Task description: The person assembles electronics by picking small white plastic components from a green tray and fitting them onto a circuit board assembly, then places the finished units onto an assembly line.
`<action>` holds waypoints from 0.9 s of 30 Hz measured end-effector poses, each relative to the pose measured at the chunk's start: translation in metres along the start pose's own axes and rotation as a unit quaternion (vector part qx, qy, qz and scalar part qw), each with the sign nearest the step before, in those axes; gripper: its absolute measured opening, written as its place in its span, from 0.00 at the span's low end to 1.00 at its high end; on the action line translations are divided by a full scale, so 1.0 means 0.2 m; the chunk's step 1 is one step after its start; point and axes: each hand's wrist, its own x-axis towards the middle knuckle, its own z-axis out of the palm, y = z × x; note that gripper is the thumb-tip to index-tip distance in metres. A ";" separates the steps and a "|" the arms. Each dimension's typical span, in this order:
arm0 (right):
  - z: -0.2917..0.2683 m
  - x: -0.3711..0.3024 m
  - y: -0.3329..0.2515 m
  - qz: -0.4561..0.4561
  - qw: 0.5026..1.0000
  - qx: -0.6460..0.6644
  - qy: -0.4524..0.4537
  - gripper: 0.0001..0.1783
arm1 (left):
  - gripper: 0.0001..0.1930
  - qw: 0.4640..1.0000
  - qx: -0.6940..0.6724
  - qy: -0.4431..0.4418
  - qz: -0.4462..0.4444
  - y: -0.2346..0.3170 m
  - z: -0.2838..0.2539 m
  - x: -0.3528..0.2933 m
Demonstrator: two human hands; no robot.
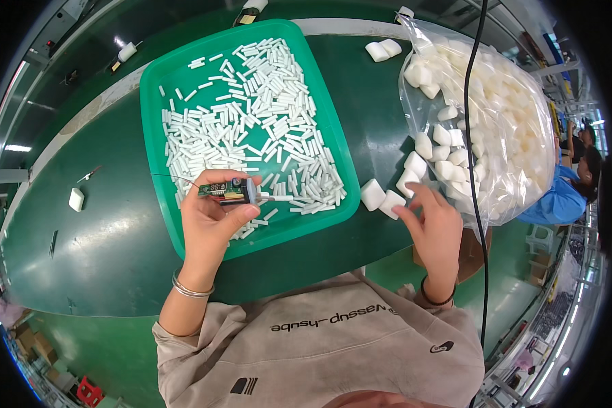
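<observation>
My left hand is closed around a small electronic assembly with a green circuit board, a dark body and a thin wire trailing left. A thin white stick points right from its end. Below it lies a green tray of many short white sticks. At the right, my right hand has its thumb and fingers apart, close to loose white soft blocks on the table. Whether its fingertips touch a block cannot be made out.
A clear plastic bag of white blocks lies open at the right, with a black cable hanging before it. Another assembly with a white block lies on the green table at left. A person in blue sits far right.
</observation>
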 end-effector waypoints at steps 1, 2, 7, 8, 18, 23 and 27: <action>-0.01 -0.03 0.01 0.033 0.998 -0.050 -0.020 0.20 | 0.19 1.000 0.002 -0.013 -0.007 0.01 0.01 0.01; 0.01 -0.05 0.03 0.064 0.992 -0.098 -0.041 0.20 | 0.19 1.000 0.000 -0.018 -0.007 0.01 0.02 0.01; 0.18 0.04 0.05 0.003 1.000 -0.012 -0.010 0.18 | 0.19 0.999 -0.020 -0.008 -0.025 0.00 0.01 0.01; 0.19 0.08 0.04 -0.013 1.000 0.023 0.011 0.18 | 0.19 0.999 -0.018 -0.004 -0.026 0.01 0.01 0.01; 0.21 0.23 -0.18 -0.058 0.806 0.586 0.064 0.23 | 0.18 0.995 -0.094 0.027 -0.002 -0.03 -0.04 0.02; 0.25 0.32 -0.43 -0.161 0.807 0.561 -0.088 0.27 | 0.20 0.953 -0.292 0.032 0.072 -0.05 -0.13 0.05; 0.34 0.30 -0.47 -0.135 0.780 0.600 -0.111 0.24 | 0.21 0.964 -0.241 0.035 0.104 -0.01 -0.11 0.03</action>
